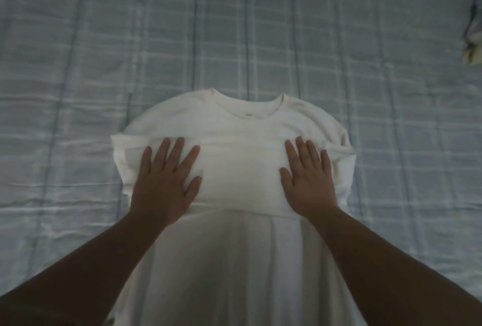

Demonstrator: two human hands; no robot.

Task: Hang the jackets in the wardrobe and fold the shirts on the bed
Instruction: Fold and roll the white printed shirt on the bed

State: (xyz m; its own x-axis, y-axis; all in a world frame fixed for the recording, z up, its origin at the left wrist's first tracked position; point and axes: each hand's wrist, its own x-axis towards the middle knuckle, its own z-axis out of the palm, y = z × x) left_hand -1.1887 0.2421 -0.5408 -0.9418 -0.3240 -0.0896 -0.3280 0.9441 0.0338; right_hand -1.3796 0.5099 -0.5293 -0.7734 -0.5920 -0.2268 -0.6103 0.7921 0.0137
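A white crew-neck shirt [240, 127] lies flat on the bed [78, 64], collar pointing away from me, its sides folded in over the chest. My left hand [167, 182] rests palm down on the folded panel at the left, fingers spread. My right hand [307, 179] presses flat on the same panel at the right, fingers apart. Neither hand grips the cloth. The shirt's lower part runs toward me between my forearms and merges with white cloth at the bottom of the view.
The bed is covered with a pale blue checked sheet, slightly wrinkled on the left. A bunched piece of bedding or cloth [473, 38] sits at the far right edge.
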